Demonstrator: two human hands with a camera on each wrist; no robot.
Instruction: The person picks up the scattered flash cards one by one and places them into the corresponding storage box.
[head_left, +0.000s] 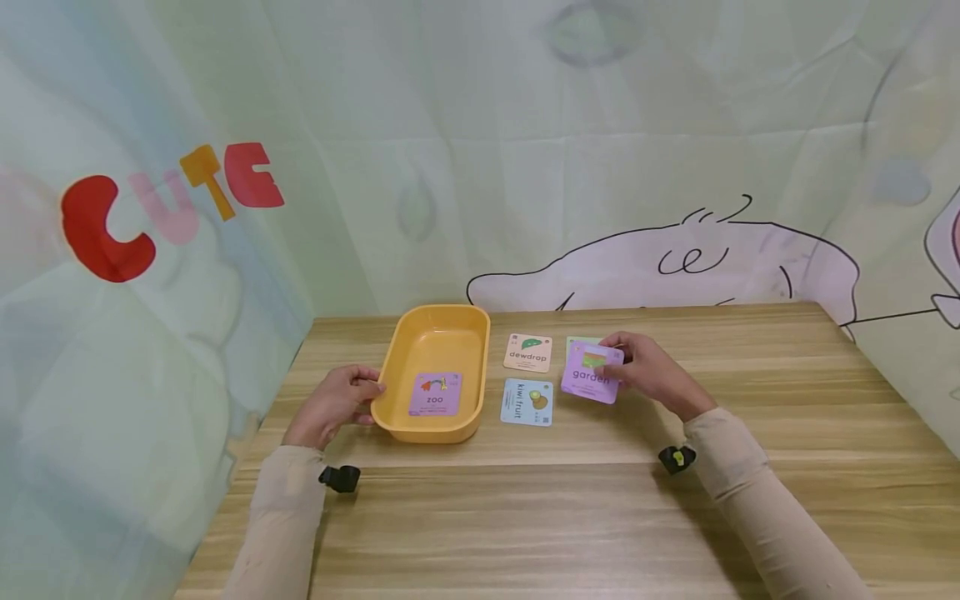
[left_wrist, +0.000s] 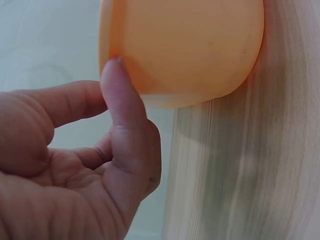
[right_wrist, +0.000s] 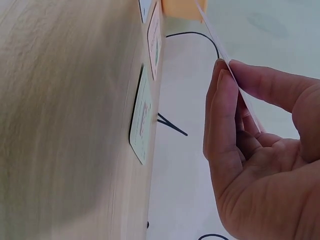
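In the head view my left hand (head_left: 339, 404) pinches the near left rim of a yellow plastic tray (head_left: 431, 430). The left wrist view shows the thumb and a finger on either side of that tray wall (left_wrist: 185, 97). Inside the tray lies a purple card (head_left: 434, 395) reading "zoo". My right hand (head_left: 656, 367) holds a purple "garden" card (head_left: 591, 385) by its right edge, between thumb and fingers. In the right wrist view this card (right_wrist: 216, 37) appears edge-on, raised off the table. Behind it, a green card (head_left: 576, 340) lies on the table, mostly hidden in the head view.
Between tray and right hand, a "dewdrop" card (head_left: 527, 353) and a blue "kiwi fruit" card (head_left: 527, 402) lie on the wooden table (head_left: 525, 525). A printed curtain (head_left: 420, 150) hangs along the table's back and left edges.
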